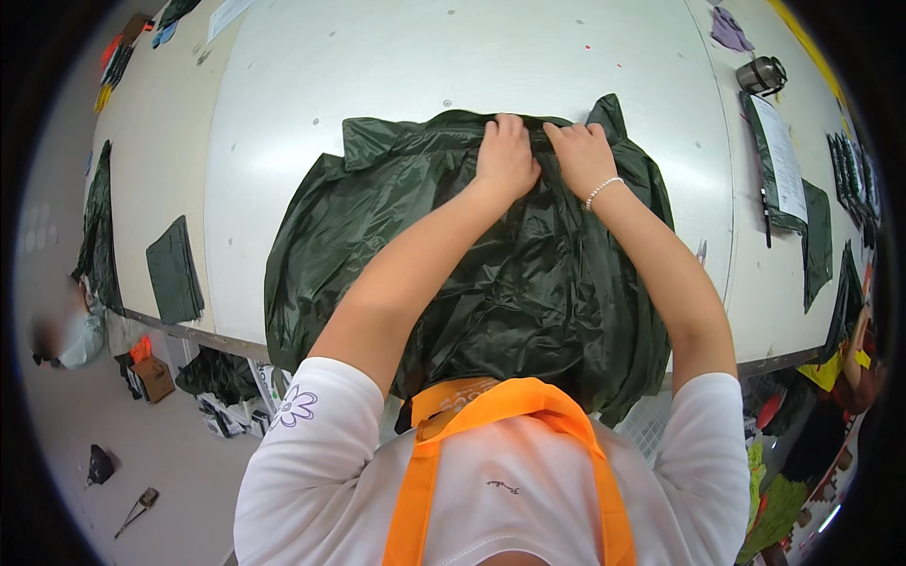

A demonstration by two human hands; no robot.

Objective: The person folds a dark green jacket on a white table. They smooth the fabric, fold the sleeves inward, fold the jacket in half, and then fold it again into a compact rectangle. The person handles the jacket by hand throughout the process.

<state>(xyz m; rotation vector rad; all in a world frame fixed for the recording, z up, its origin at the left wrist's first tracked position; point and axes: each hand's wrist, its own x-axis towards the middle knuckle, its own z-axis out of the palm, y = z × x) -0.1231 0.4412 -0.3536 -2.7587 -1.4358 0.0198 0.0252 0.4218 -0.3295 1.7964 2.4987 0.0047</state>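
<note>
A dark green, thin, shiny garment (377,231) lies spread and creased on the white table in front of me. Its lower part hangs over the near edge against my body. At its far edge, which looks like a collar, my left hand (507,156) grips the fabric with curled fingers. Just to the right, my right hand (580,156) has hold of the same edge, thumb side toward the left hand. A small gap separates the two hands. Under the fingers the fabric folds are partly hidden. A beaded bracelet (604,191) circles my right wrist.
Folded green fabric (173,272) rests on the table at left. At right are a metal flask (761,74), a paper sheet (780,156) on green fabric, a dark pen (765,217) and a purple cloth (730,30). A cardboard box (154,378) stands below left; another person (859,368) is at far right.
</note>
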